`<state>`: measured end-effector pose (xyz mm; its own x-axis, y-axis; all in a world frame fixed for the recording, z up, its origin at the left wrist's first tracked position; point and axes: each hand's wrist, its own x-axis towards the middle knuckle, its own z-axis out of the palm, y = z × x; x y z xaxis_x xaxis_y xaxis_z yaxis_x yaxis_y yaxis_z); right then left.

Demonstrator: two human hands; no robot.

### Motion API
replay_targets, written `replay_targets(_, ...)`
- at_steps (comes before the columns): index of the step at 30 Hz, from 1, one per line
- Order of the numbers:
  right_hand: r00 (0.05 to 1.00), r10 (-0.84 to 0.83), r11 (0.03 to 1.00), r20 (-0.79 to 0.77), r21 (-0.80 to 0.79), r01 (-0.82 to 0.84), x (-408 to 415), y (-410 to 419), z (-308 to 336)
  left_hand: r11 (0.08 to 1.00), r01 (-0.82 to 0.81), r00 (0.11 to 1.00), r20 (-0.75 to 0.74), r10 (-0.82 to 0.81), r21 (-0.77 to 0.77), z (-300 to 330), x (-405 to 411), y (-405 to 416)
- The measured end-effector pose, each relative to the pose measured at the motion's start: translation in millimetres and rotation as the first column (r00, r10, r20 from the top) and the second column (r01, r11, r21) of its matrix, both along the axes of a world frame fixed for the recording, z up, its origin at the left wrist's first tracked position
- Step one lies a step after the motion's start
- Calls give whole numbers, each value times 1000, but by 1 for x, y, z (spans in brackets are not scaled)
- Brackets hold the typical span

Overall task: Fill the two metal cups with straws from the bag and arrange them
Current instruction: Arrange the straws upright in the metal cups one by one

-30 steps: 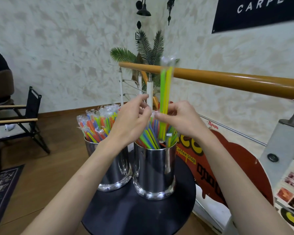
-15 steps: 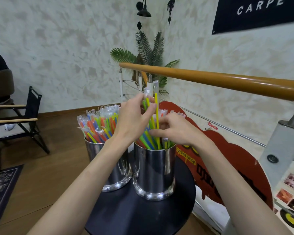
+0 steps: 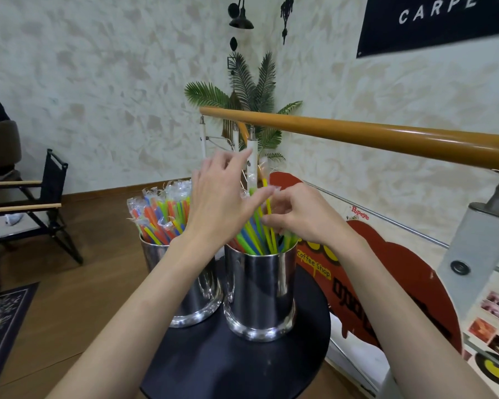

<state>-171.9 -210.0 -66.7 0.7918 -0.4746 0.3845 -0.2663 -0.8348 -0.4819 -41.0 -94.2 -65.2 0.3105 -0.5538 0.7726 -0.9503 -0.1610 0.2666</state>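
Two shiny metal cups stand side by side on a small round black table. The left cup is packed with wrapped coloured straws. The right cup holds green, blue and yellow straws. My left hand hovers over the right cup's straws with fingers spread and relaxed, its thumb touching their tops. My right hand pinches a yellow straw and its neighbours, which stand in the right cup. The bag is not in view.
A wooden handrail runs across just behind the cups, with a metal post at the right. A red coffee shop sign leans behind the table. A folding chair stands at the left, a potted palm in the corner.
My right hand has lowered the green and yellow straws from high above down into the right cup. My left hand has opened its fingers and lifted slightly over the straw tops.
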Motion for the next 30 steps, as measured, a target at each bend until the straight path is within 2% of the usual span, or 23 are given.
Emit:
replay_targets(2,997,-8,1000,-77,0,8,1,2,-1,997,-78,997,14,78,-15,4,0,4)
replay_targets(4,997,7,1000,-74,27,-6,1,3,0,995,-85,994,-70,88,49,6,2,6)
replay_targets(7,999,27,996,32,85,-30,0,3,0,981,77,958,-285,-24,177,3,6,5)
replay_targets(10,998,39,994,44,97,-43,2,5,-1,947,251,909,-384,-160,199,0,2,4)
replay_targets(12,997,70,986,42,146,-75,1,7,-2,926,308,913,-344,-222,219,-3,-3,3)
replay_targets(17,970,70,889,234,426,-167,-13,6,10,927,268,957,-181,-226,262,-14,-3,-6)
replay_targets(20,942,59,875,329,437,-208,-23,-2,17,922,167,985,-96,-143,350,-18,4,-7)
replay_targets(23,921,39,890,389,406,-209,-35,-8,23,880,149,989,-57,-139,450,-16,5,-5)
replay_targets(27,964,-55,980,262,200,2,-46,-19,24,843,162,983,-6,-185,513,-16,5,-5)
replay_targets(30,996,-89,984,-13,155,90,-54,-22,25,873,123,984,57,-170,473,-17,8,-3)
